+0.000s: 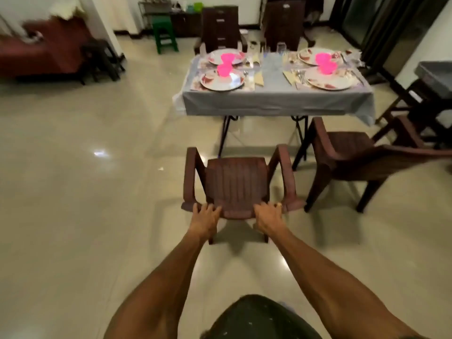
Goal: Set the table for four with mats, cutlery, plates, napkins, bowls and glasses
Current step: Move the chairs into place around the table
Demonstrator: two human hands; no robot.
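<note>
Both hands on the near brown chair (236,184): left hand (205,216) and right hand (267,217) gripping top edge of its backrest, fingers curled over the rim, arms stretched fwd. Chair facing the table (276,99), standing well short of it, on bare floor.

Table itself looks fully laid. Relative to table centre: four plates, two left, two right, e.g. near-left plate (222,80) and near-right plate (331,78). Pink bowls on top of them, e.g. (224,69) and (326,66); far pair partly hidden behind near pair. Napkins (258,78) and cutlery (301,77) beside plates, mats under them, edges just showing. Glasses (281,47) at far middle, blurred, count unclear.

Second brown chair (342,157) right of the held one, angled, also short of table. Two more chairs at far side, pushed in.

Judged step: setting done or nearly so; seating being squared up. Next move prob. calls for pushing held chair straight fwd to table's near-left place, stopping before armrests catch the hanging cloth (269,106) — a snag there could drag plates. Then same for the angled chair: turn first, then push in.
</note>
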